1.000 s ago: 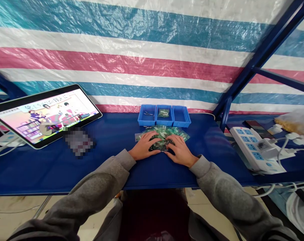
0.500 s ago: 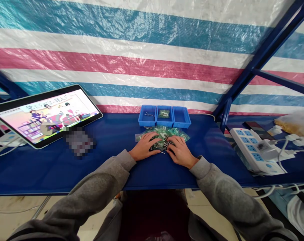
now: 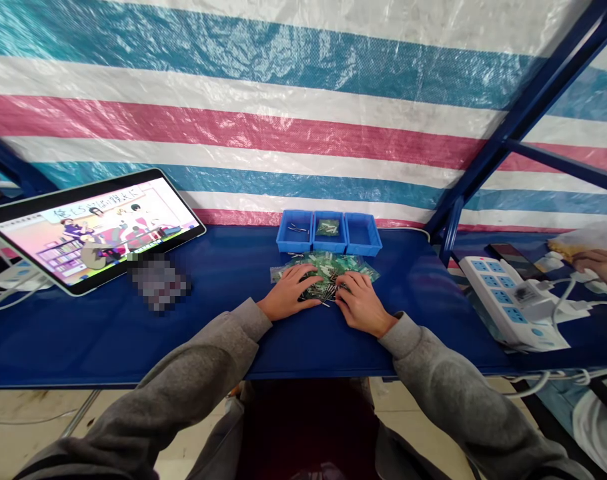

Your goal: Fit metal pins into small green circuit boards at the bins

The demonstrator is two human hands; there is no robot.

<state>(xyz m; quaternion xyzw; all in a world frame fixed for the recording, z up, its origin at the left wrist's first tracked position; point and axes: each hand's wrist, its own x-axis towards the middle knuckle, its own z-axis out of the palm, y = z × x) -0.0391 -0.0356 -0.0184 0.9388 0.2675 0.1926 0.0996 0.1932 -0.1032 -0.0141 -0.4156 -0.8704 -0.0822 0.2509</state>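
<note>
A pile of small green circuit boards and thin metal pins point(image 3: 328, 275) lies on the blue table point(image 3: 223, 313), just in front of a row of three small blue trays point(image 3: 328, 231). My left hand point(image 3: 289, 295) rests flat on the left side of the pile with its fingers spread. My right hand point(image 3: 359, 301) lies on the right side, fingers curled down into the parts; what they pinch is hidden. The left tray holds a few pins, the middle one a green bag, and the right one looks empty.
A tablet point(image 3: 91, 227) playing a cartoon leans at the left, a blurred small object point(image 3: 158, 283) beside it. A white power strip point(image 3: 508, 300) with cables lies at the right, where another person's hand point(image 3: 601, 265) reaches. A blue frame post point(image 3: 451, 227) stands behind.
My hands have barely shifted on the pile; the right one has drawn slightly nearer. Another person's hand has come into view at the far right, over the bag there.
</note>
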